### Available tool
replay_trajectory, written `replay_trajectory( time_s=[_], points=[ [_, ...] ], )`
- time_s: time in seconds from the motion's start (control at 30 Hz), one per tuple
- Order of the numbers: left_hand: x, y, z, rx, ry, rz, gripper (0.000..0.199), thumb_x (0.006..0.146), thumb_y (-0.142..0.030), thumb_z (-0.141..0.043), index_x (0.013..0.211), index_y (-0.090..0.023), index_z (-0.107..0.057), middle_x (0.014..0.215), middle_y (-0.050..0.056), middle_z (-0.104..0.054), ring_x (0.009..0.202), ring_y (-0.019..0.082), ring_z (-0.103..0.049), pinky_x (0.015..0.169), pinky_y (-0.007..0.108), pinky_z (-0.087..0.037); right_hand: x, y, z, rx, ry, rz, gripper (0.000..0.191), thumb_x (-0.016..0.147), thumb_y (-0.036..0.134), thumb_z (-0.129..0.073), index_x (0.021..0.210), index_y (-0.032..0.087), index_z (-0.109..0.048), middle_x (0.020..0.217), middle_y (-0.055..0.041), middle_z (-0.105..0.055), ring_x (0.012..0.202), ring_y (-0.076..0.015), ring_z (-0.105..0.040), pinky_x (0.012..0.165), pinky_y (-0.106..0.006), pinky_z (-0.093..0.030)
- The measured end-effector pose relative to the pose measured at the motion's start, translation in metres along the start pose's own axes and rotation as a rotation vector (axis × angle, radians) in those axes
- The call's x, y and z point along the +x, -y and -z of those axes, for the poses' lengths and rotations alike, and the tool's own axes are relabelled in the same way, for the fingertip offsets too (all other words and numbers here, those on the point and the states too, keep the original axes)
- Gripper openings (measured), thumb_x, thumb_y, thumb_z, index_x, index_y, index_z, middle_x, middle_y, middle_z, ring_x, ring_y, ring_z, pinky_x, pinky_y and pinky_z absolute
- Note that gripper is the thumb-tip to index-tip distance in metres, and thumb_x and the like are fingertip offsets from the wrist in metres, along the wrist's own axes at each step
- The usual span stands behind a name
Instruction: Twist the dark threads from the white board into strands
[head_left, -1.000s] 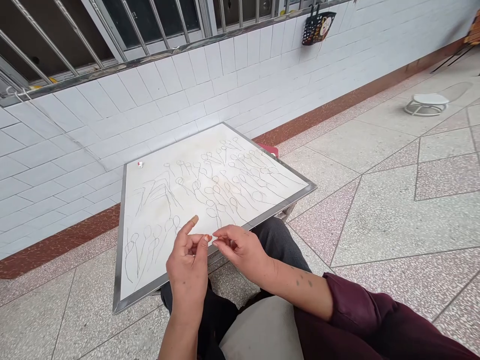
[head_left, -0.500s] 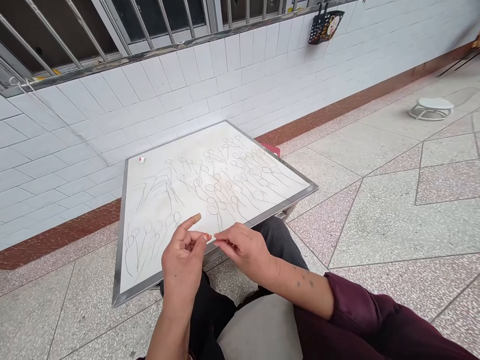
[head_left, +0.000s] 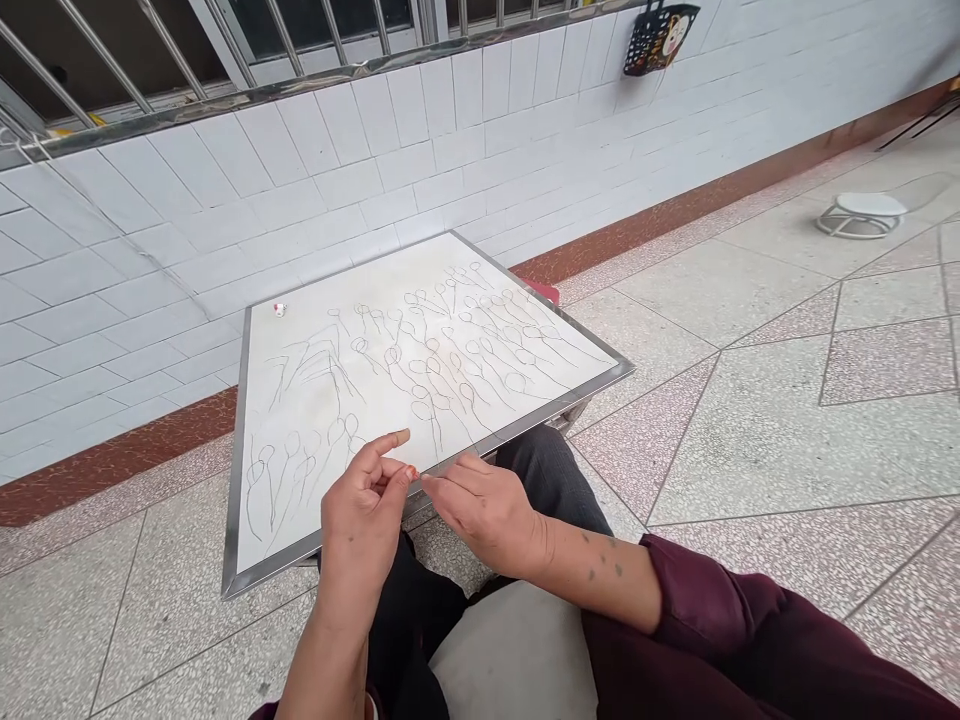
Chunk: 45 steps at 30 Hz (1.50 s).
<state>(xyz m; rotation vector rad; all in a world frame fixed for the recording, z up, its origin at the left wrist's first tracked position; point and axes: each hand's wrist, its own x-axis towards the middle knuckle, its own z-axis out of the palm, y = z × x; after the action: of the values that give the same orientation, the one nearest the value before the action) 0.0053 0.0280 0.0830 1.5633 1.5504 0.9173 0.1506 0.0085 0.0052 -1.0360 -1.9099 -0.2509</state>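
Over the near edge of the table (head_left: 405, 265), the right hand (head_left: 484, 510) is curling further than earlier beside the left hand (head_left: 361, 525), its grip closed, contents indistinct. Bent wires (head_left: 432, 362) are lying across the table; above its near edge, the left grip is pinching a tiny red piece (head_left: 412, 472).

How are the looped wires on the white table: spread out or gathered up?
Spread out: the looped wires lie across much of the white table in loose groups, some overlapping, rather than in one heap.
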Motion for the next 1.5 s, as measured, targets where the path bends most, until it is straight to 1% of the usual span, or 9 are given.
replay_trajectory(
  time_s=[0.2, 0.47, 0.53, 0.67, 0.77, 0.97, 1.2, 1.33, 1.5],
  points=[
    [0.005, 0.001, -0.001, 0.107, 0.054, -0.012, 0.033, 0.080, -0.032, -0.061, 0.112, -0.028, -0.068, 0.071, -0.004, -0.067, 0.069, 0.017, -0.057, 0.073, 0.030, -0.043, -0.003, 0.005, -0.004, -0.014, 0.020, -0.035, 0.018, 0.092, 0.009, -0.053, 0.078, 0.018, -0.060, 0.061, 0.0009, -0.052, 0.058, -0.0142, -0.040, 0.055, -0.027, -0.035],
    [0.007, -0.003, 0.010, 0.105, 0.147, -0.072, 0.045, 0.082, -0.035, -0.062, 0.127, -0.029, -0.061, 0.078, -0.003, -0.071, 0.071, 0.018, -0.059, 0.072, 0.030, -0.044, 0.002, 0.001, 0.005, 0.021, 0.056, -0.134, 0.022, 0.092, 0.010, -0.048, 0.077, 0.020, -0.060, 0.063, 0.0001, -0.056, 0.061, -0.0144, -0.047, 0.058, -0.026, -0.038],
    [0.005, -0.005, 0.008, 0.092, 0.131, -0.072, 0.045, 0.081, -0.035, -0.063, 0.126, -0.029, -0.062, 0.074, -0.004, -0.069, 0.068, 0.017, -0.058, 0.071, 0.030, -0.044, 0.001, 0.002, 0.006, 0.041, 0.071, -0.143, 0.023, 0.093, 0.010, -0.047, 0.078, 0.020, -0.061, 0.063, -0.0003, -0.057, 0.062, -0.0146, -0.048, 0.060, -0.026, -0.039],
    [0.000, -0.011, -0.002, -0.002, -0.003, -0.077, 0.042, 0.079, -0.034, -0.064, 0.120, -0.025, -0.066, 0.073, -0.003, -0.068, 0.069, 0.017, -0.059, 0.074, 0.031, -0.046, 0.001, 0.004, 0.004, 0.139, 0.089, -0.233, 0.019, 0.095, 0.016, -0.049, 0.082, 0.019, -0.063, 0.068, -0.0018, -0.061, 0.064, -0.0148, -0.054, 0.061, -0.027, -0.042],
    [-0.001, -0.015, -0.006, -0.065, -0.058, -0.085, 0.040, 0.077, -0.033, -0.066, 0.116, -0.025, -0.068, 0.072, -0.003, -0.067, 0.067, 0.015, -0.058, 0.075, 0.030, -0.047, 0.002, 0.004, 0.005, 0.375, 0.107, -0.438, 0.006, 0.091, 0.023, -0.061, 0.090, 0.019, -0.065, 0.075, -0.0019, -0.066, 0.068, -0.0145, -0.059, 0.061, -0.026, -0.044],
    [0.001, -0.015, -0.003, -0.187, -0.031, -0.085, 0.039, 0.076, -0.032, -0.068, 0.114, -0.022, -0.068, 0.068, -0.004, -0.064, 0.068, 0.014, -0.058, 0.076, 0.029, -0.048, 0.008, 0.003, 0.007, 0.905, 0.096, -0.773, 0.012, 0.083, 0.027, -0.068, 0.094, 0.023, -0.069, 0.075, 0.0015, -0.063, 0.066, -0.0119, -0.055, 0.059, -0.024, -0.043],
    [-0.002, -0.016, 0.000, -0.200, 0.002, -0.082, 0.040, 0.077, -0.030, -0.069, 0.116, -0.021, -0.067, 0.073, -0.002, -0.067, 0.076, 0.016, -0.062, 0.080, 0.031, -0.048, 0.011, -0.004, 0.006, 1.674, 0.290, -1.132, 0.027, 0.074, 0.038, -0.081, 0.089, 0.018, -0.069, 0.074, 0.0023, -0.060, 0.056, -0.0058, -0.044, 0.046, -0.017, -0.029],
    [-0.005, -0.017, -0.001, -0.254, 0.041, -0.088, 0.040, 0.077, -0.029, -0.070, 0.115, -0.021, -0.067, 0.071, -0.003, -0.066, 0.072, 0.015, -0.062, 0.079, 0.030, -0.050, 0.011, -0.003, 0.007, 1.855, 0.316, -1.230, 0.027, 0.075, 0.039, -0.081, 0.087, 0.017, -0.072, 0.072, 0.0014, -0.058, 0.060, -0.0058, -0.045, 0.046, -0.015, -0.027],
    [-0.006, -0.016, -0.001, -0.217, 0.114, -0.109, 0.042, 0.079, -0.032, -0.068, 0.119, -0.022, -0.065, 0.074, -0.002, -0.067, 0.072, 0.016, -0.062, 0.077, 0.031, -0.052, 0.014, -0.002, 0.010, 1.882, 0.282, -1.278, 0.026, 0.069, 0.033, -0.086, 0.078, 0.016, -0.070, 0.073, 0.0022, -0.057, 0.061, -0.0052, -0.045, 0.049, -0.016, -0.030]
  ],
)
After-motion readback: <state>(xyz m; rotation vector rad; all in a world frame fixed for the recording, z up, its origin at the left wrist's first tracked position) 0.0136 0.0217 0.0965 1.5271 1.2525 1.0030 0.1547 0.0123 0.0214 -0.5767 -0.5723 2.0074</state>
